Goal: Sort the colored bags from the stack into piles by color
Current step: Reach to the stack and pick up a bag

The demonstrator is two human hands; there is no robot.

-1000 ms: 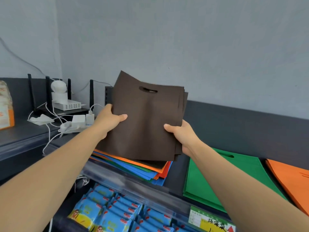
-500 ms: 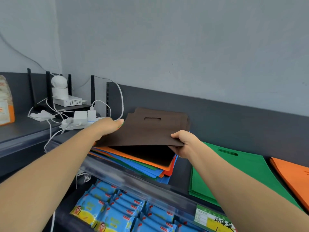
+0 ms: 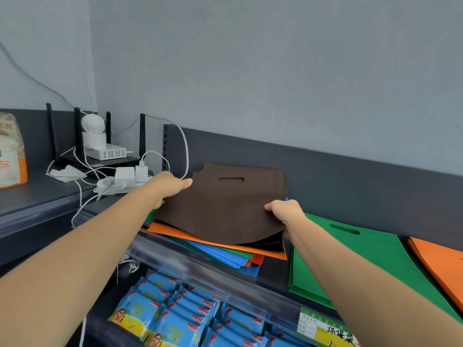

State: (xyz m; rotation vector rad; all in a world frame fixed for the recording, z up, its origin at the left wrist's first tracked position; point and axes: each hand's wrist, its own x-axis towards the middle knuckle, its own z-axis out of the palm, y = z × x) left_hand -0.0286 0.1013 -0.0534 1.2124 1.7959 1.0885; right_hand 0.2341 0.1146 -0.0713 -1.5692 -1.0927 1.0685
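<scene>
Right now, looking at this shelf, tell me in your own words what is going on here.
A person is sorting coloured bags. Both hands grip a bundle of brown bags: the left hand at its left edge, the right hand at its right edge. The bundle sits low over the mixed stack of orange, blue, green and red bags, with its near right corner lifted. To the right, a green pile and an orange pile already lie on the shelf. No brown pile shows.
</scene>
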